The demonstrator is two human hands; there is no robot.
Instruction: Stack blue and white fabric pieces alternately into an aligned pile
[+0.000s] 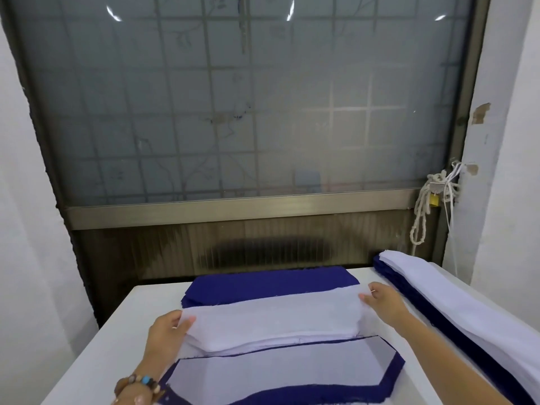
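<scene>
A stack of white fabric pieces (pixel 271 320) lies across the middle of the table. My left hand (pixel 168 331) pinches the top white piece at its left end, and my right hand (pixel 382 299) pinches the same piece at its right end. Behind it lies a pile of dark blue pieces (pixel 271 283). Nearest to me is the alternating pile (pixel 280 372), a white piece on top with blue fabric showing round its edges.
A long stack of blue and white layered fabric (pixel 455 308) runs along the table's right side. The white table (pixel 96 349) meets a frosted window with a metal frame (pixel 233 206). A knotted rope and padlock (pixel 429 200) hang at the right.
</scene>
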